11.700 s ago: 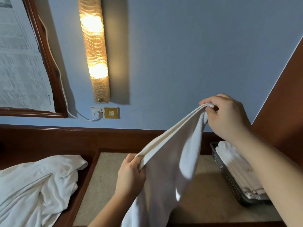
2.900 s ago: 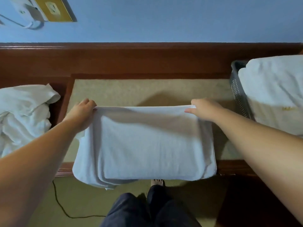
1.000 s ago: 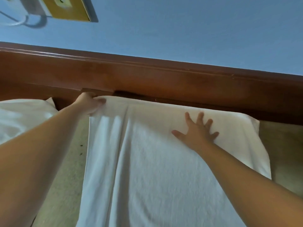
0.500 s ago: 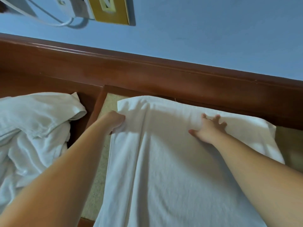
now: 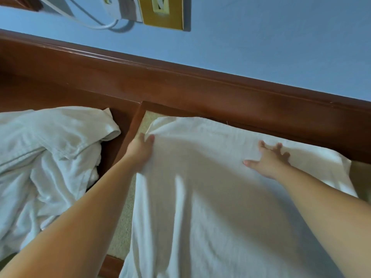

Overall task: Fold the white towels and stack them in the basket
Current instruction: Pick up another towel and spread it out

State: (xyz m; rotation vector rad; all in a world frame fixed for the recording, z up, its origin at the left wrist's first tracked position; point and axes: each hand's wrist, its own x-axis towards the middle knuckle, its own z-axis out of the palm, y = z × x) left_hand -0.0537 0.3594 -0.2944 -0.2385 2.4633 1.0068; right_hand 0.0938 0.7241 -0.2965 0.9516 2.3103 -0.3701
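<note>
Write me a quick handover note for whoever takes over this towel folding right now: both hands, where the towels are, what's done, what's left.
Left hand: pinches the far left edge of the spread towel.
Right hand: flat, fingers spread, pressing the towel near its far edge.
The towel lies on the beige surface against the wooden ledge, wrinkled, not visibly folded up yet.
Unfolded towel pile: to the left.
The basket is out of view.
Left: smooth and fold this towel, put it in the basket, then work through the pile.

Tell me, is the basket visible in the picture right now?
No, only the spread towel under both hands, the crumpled pile of towels to its left and the wooden ledge show.
</note>
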